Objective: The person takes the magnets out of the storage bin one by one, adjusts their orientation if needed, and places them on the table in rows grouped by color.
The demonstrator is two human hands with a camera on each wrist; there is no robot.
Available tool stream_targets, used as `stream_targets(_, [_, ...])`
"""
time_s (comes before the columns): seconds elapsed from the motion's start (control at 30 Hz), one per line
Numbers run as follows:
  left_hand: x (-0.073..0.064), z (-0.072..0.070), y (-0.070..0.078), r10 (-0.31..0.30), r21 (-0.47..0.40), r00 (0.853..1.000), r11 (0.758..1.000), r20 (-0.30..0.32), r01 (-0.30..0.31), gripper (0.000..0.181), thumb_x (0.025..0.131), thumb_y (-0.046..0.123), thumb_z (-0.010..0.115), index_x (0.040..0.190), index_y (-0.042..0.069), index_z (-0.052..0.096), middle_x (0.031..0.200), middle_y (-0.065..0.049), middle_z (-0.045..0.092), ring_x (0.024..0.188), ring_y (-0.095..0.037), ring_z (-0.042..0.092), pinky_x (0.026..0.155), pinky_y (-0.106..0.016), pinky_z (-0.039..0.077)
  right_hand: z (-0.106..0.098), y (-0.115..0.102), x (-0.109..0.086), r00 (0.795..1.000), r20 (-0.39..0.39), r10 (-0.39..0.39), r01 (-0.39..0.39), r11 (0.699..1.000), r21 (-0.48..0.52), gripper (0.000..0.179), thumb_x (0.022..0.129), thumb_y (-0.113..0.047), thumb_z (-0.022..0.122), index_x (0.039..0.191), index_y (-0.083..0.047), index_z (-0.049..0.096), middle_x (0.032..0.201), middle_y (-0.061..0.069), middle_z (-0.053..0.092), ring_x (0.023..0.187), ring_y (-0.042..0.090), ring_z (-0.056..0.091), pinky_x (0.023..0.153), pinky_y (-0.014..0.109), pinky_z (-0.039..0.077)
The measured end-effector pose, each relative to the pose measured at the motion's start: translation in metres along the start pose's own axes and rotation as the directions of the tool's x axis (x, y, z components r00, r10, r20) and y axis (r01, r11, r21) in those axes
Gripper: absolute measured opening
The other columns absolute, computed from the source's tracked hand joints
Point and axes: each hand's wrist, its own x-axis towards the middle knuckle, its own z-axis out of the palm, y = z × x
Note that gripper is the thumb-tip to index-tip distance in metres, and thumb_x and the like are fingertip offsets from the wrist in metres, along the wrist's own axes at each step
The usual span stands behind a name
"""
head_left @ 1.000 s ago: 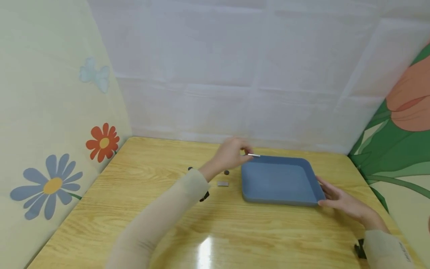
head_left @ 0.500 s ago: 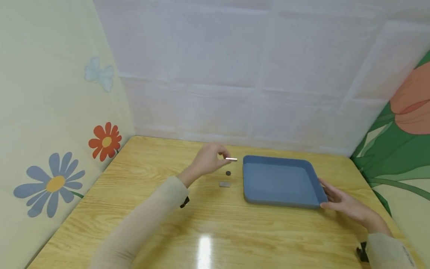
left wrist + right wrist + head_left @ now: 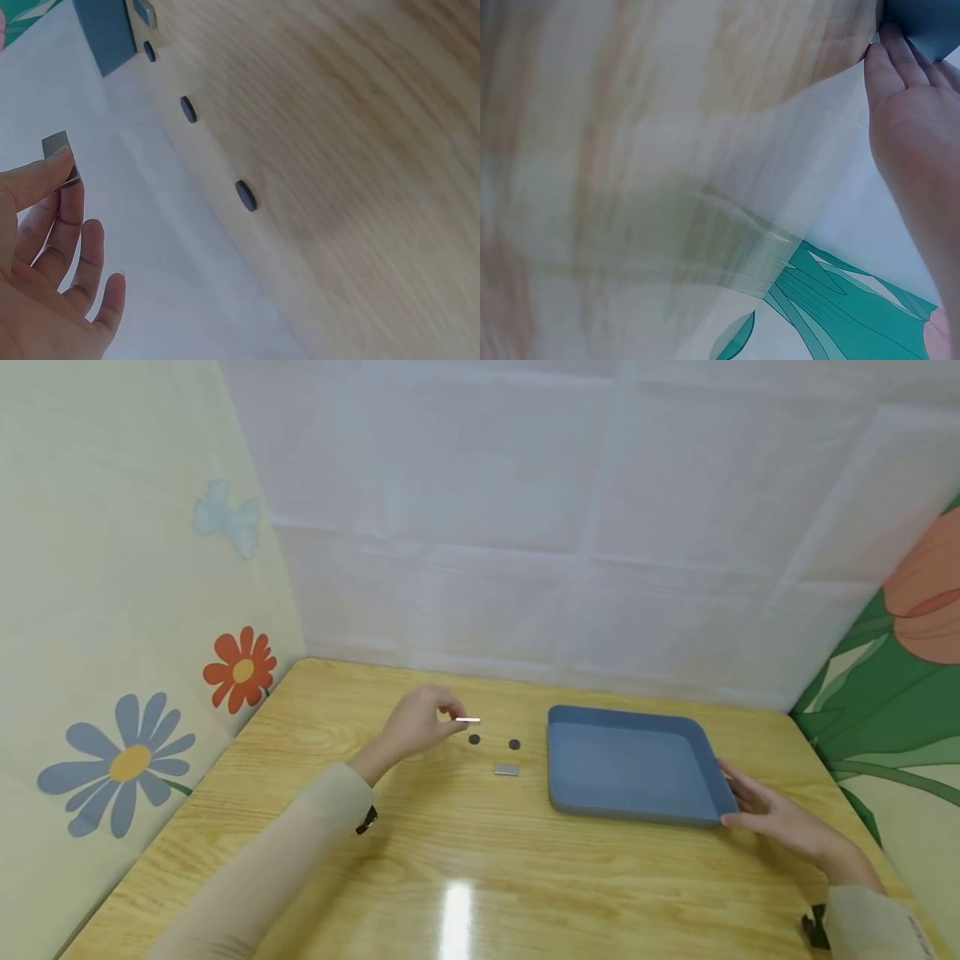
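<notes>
My left hand (image 3: 420, 722) pinches a small flat silver metal block (image 3: 468, 720) between thumb and fingertips, raised above the tabletop. In the left wrist view the shiny block (image 3: 58, 144) stands out past the thumb, other fingers loosely bent. Below and right of it lie a black disc (image 3: 474, 739), a second black disc (image 3: 514, 744) and a similar silver block (image 3: 506, 770). A third black disc (image 3: 246, 196) shows only in the left wrist view. My right hand (image 3: 780, 822) rests against the right side of the blue tray (image 3: 633, 814), its fingers straight in the right wrist view.
The wood-grain table (image 3: 525, 885) ends at a white cloth backdrop (image 3: 450, 568). Flower-printed sheets stand at the left (image 3: 135, 610) and right. A black strap (image 3: 366, 820) sits at the left wrist.
My left hand has moved left, carrying the silver block from the tray's left rim to above the discs. Both discs beside it came into view. My right hand stays at the tray.
</notes>
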Motion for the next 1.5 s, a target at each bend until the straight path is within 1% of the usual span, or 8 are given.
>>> stream_targets(0.13, [-0.006,-0.001,-0.006,0.001,0.012,1.000,1.000,0.021,-0.001,0.005,0.088,0.021,0.083,0.085,0.018,0.079,0.086,0.004,0.074,0.090,-0.021,0.066,0.085,-0.040,0.053,0.000,0.000,-0.001,1.000,-0.004,0.000,0.000,1.000,0.003,0.089,0.105,-0.012,0.056,0.166,-0.012,-0.009,0.166,0.032,-0.018,0.146,0.065,-0.010,0.090,0.004,0.040])
stream_targets(0.3, [-0.015,0.003,-0.016,-0.044,0.022,0.996,0.999,0.081,0.042,0.005,0.086,0.020,0.085,0.086,0.017,0.080,0.086,0.003,0.077,0.080,-0.011,0.066,0.076,-0.032,0.056,0.000,0.000,-0.001,1.000,0.001,0.002,-0.002,1.000,0.003,0.089,0.105,-0.013,0.056,0.165,-0.011,-0.009,0.166,0.032,-0.018,0.146,0.065,-0.010,0.090,0.004,0.040])
stream_targets(0.4, [-0.019,0.006,-0.021,-0.081,0.017,0.988,0.997,0.128,0.080,0.005,0.086,0.020,0.085,0.086,0.017,0.080,0.087,0.003,0.078,0.079,-0.009,0.065,0.076,-0.031,0.056,0.000,-0.001,-0.001,1.000,0.004,-0.006,0.006,1.000,0.002,0.089,0.105,-0.012,0.056,0.165,-0.011,-0.010,0.167,0.032,-0.018,0.145,0.066,-0.010,0.090,0.004,0.040])
stream_targets(0.53, [-0.024,0.009,-0.026,-0.099,0.027,0.976,0.995,0.196,0.095,0.006,0.087,0.021,0.084,0.083,0.019,0.080,0.081,0.006,0.074,0.074,-0.010,0.058,0.070,-0.029,0.049,-0.001,-0.001,-0.001,1.000,0.004,-0.014,0.014,1.000,-0.005,0.088,0.105,-0.012,0.055,0.165,-0.010,-0.009,0.167,0.033,-0.018,0.145,0.066,-0.010,0.091,0.004,0.040])
stream_targets(0.73, [-0.029,0.012,-0.035,-0.086,0.026,0.960,0.996,0.266,0.082,0.009,0.087,0.021,0.084,0.081,0.020,0.077,0.079,0.006,0.070,0.073,-0.011,0.055,0.069,-0.027,0.045,-0.001,-0.001,-0.001,1.000,0.009,-0.012,0.012,1.000,-0.001,0.088,0.106,-0.012,0.055,0.165,-0.011,-0.010,0.166,0.032,-0.019,0.145,0.066,-0.011,0.091,0.004,0.041])
stream_targets(0.97, [-0.033,0.011,-0.044,-0.104,0.004,0.957,0.994,0.271,0.107,0.007,0.086,0.021,0.084,0.087,0.016,0.080,0.084,0.004,0.072,0.076,-0.010,0.058,0.072,-0.027,0.048,-0.001,-0.001,0.000,1.000,0.007,-0.008,0.008,1.000,-0.005,0.088,0.106,-0.013,0.055,0.165,-0.011,-0.010,0.167,0.032,-0.019,0.145,0.066,-0.010,0.090,0.004,0.041])
stream_targets(1.23, [-0.036,0.010,-0.046,-0.107,0.002,0.957,0.994,0.271,0.111,0.012,0.087,0.021,0.083,0.096,0.013,0.082,0.093,0.000,0.073,0.082,-0.012,0.062,0.073,-0.029,0.053,-0.001,-0.001,0.000,1.000,0.012,-0.021,0.021,1.000,0.009,0.088,0.105,-0.012,0.055,0.166,-0.013,-0.009,0.167,0.031,-0.020,0.145,0.065,-0.012,0.091,0.003,0.040])
stream_targets(1.5, [-0.039,0.009,-0.049,-0.105,0.003,0.959,0.994,0.265,0.108,0.010,0.089,0.021,0.082,0.097,0.016,0.082,0.098,0.001,0.074,0.085,-0.011,0.063,0.077,-0.031,0.054,0.001,0.000,-0.001,0.999,0.012,-0.034,0.033,0.999,0.025,0.088,0.105,-0.011,0.055,0.166,-0.013,-0.009,0.166,0.032,-0.021,0.145,0.065,-0.013,0.092,0.003,0.039])
